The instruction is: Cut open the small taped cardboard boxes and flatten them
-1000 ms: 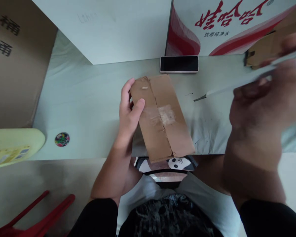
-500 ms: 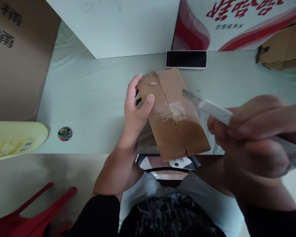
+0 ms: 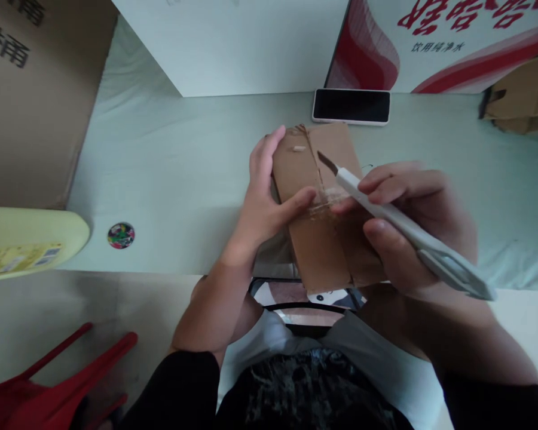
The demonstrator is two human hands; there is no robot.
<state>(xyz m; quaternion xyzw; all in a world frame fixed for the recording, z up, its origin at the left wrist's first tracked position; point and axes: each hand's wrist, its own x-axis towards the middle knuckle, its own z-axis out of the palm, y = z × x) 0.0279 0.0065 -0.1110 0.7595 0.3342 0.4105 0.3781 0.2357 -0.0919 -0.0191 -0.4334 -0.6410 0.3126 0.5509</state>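
A small brown cardboard box (image 3: 316,251) lies slanted at the front edge of the table, its top seam running lengthwise under a strip of clear tape (image 3: 329,200). My left hand (image 3: 271,185) grips the box along its left side, thumb on top and fingers at the far left edge. In my right hand (image 3: 412,221) is a white utility knife (image 3: 399,221) with its blade out. The blade tip is over the top of the box, close to the seam; whether it touches cannot be made out. My right fingers hide part of the box's right side.
Behind the box lies a phone (image 3: 352,107) before large white cartons (image 3: 251,48). At left are a big brown carton (image 3: 36,119), a yellow-green bottle (image 3: 31,242) and a round colourful disc (image 3: 121,235). A red stool (image 3: 89,364) stands on the floor. Far right sits another cardboard box (image 3: 524,89).
My right hand has moved left and brought the knife over the box near the seam. My left thumb has shifted further across the top towards the tape.
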